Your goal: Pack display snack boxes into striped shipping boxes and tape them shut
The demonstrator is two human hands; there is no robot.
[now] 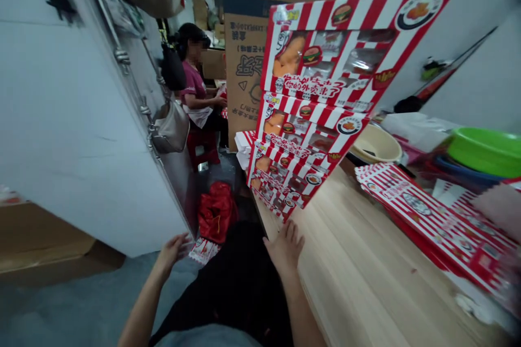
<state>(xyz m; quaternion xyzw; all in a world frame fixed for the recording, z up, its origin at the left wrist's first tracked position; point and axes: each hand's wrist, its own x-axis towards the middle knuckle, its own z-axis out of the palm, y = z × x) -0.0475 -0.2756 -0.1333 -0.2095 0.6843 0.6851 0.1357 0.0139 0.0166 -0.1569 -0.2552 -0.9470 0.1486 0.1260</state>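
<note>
A tall stack of red-and-white striped snack boxes (309, 105) with clear windows stands on the wooden table (350, 260), leaning over it. My right hand (286, 246) is at the table's near edge with its fingers spread, just below the bottom box; I cannot tell whether the fingertips touch it. Off to the left, my left hand (175, 250) hovers over the floor beside my leg, fingers stretched and holding nothing. Below and between my hands lie a red shiny bag (217, 211) and a striped packet (204, 250).
Flattened striped cartons (423, 211) are piled on the table's right, near a green basin (484, 149) and a cream basin (376, 143). A large cardboard box (244, 65) rises behind the stack. Further back, a person (197, 78) sits on a red stool. Bags hang at left.
</note>
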